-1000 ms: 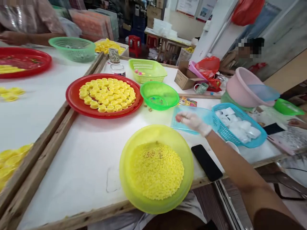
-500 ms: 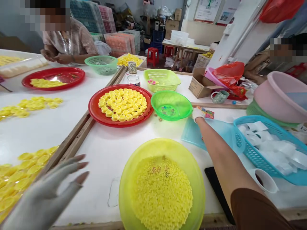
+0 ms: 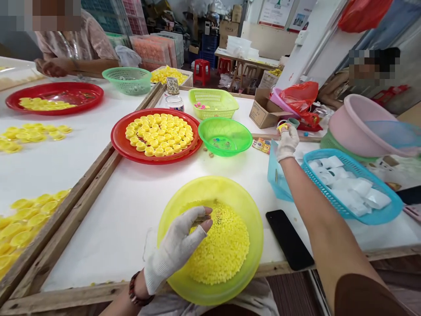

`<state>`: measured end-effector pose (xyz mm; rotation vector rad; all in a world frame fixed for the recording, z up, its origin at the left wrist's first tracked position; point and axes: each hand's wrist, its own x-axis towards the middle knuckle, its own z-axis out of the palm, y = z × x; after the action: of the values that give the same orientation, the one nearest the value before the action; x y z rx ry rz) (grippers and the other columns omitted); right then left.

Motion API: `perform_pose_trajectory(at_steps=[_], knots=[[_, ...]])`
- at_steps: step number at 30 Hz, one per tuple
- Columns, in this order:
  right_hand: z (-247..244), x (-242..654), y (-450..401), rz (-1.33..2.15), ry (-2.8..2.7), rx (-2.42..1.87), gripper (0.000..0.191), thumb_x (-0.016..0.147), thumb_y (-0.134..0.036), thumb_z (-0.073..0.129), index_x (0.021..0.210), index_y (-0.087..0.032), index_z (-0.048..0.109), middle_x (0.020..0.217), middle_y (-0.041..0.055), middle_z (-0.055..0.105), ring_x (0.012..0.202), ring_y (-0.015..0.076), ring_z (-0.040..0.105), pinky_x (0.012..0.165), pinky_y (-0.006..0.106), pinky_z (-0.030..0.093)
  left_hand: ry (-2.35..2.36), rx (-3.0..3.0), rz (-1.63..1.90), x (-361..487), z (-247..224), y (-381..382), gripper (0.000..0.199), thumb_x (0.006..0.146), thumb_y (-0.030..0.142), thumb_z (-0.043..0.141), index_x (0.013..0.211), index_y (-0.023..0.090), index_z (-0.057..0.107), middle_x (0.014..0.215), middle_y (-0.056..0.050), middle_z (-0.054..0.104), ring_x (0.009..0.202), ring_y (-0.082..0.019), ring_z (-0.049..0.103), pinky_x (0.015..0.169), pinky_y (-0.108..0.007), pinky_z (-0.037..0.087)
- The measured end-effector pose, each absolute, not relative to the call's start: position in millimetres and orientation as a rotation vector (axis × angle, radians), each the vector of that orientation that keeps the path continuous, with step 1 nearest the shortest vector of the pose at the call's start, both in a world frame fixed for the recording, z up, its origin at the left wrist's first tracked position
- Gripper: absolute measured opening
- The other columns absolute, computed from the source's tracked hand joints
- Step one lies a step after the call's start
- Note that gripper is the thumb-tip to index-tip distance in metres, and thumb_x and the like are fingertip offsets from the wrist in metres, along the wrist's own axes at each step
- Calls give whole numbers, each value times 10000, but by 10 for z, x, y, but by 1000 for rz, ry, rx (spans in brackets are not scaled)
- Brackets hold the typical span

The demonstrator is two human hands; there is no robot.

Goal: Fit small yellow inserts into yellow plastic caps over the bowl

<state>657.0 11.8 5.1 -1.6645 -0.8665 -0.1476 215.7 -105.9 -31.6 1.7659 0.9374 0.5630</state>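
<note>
My left hand, in a white fingertipless glove with a beaded bracelet at the wrist, hangs over a yellow bowl. Its thumb and fingers are apart and hold nothing. Small yellow pellets fill the bottom of that bowl, with a few darker bits near the far side. My right hand, gloved too, is stretched forward with its fingers closed on a small yellow piece, whose kind I cannot make out. Beside its wrist stands a translucent blue plastic tray, partly hidden by my arm.
A red tray bears yellow round caps; a green bowl and colourful packets are beside it. Rightward are a blue basket of white rolls and a black phone. Another person sits across the left table.
My left hand has moved right, over the yellow bowl. My right hand has left the colourful packets, moving right, and now pinches a small yellow piece. The blue tray has shifted and tilted.
</note>
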Motion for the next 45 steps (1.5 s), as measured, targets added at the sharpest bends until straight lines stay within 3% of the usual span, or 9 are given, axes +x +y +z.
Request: perform_pose_trajectory(at_steps=[3,7,11,16,20,23,28,35,45], knots=[[206,6026,-186,-6,-1059,-1416,315,947,-423,493,1116,-197,632,963,52,662,802,157,634,753,310,540,942,1606,586,2154,-281,-1070,443,934,520,570,1189,166,650,1168,-110,715,1045,-248,688,964,-405,565],[172,4938,-880,434,-1926,-1242,251,899,-392,653,1090,-229,661,969,45,697,828,173,632,817,344,520,851,1298,686,2173,-277,-1025,568,915,505,629,1357,171,505,1218,-120,676,953,-223,709,853,-380,604],[-68,4300,-1147,672,-2289,-1102,316,876,-365,688,1144,-213,616,943,46,681,855,198,621,850,370,501,908,1268,700,2107,-270,-1002,491,821,437,767,1162,116,619,1001,-92,722,786,-175,706,738,-286,596],[-444,4157,-875,760,-2382,-1596,279,1036,-301,414,1228,-146,544,1096,111,669,980,212,627,886,362,500,1025,1086,857,1888,-185,-1010,495,822,368,774,1235,145,614,873,-36,728,696,-146,714,684,-253,617],[-665,3878,-1075,705,-2534,-1799,289,969,-324,531,1123,-93,609,1146,218,646,1021,319,628,879,454,488,893,786,841,1855,-223,-1014,429,782,316,797,1152,147,659,961,-49,737,752,-153,738,708,-252,639],[-719,3743,-1421,808,-2598,-1758,351,982,-433,484,1104,-125,600,1097,187,663,929,306,639,788,435,492,854,668,829,1904,-294,-1021,359,737,286,830,1032,146,680,974,-41,736,770,-167,745,707,-262,645],[-639,3934,-1599,1344,-2005,-1690,357,974,-496,502,762,-209,496,675,-10,539,613,148,516,575,289,391,955,874,791,1971,-360,-1079,376,765,369,823,1031,128,712,884,-43,739,705,-148,719,706,-258,634],[-248,4029,-1425,1604,-826,-1172,438,871,-595,654,762,-235,429,569,-94,405,397,55,301,389,206,175,985,1276,643,2172,-465,-1179,303,870,434,672,808,139,706,707,-41,689,637,-158,675,622,-248,586],[-208,3733,-1317,1294,-730,-919,462,845,-575,708,713,-239,420,560,-85,434,425,80,440,409,234,327,917,1238,503,2317,-503,-1242,329,890,448,609,852,132,691,736,-60,694,665,-180,695,655,-285,611]])
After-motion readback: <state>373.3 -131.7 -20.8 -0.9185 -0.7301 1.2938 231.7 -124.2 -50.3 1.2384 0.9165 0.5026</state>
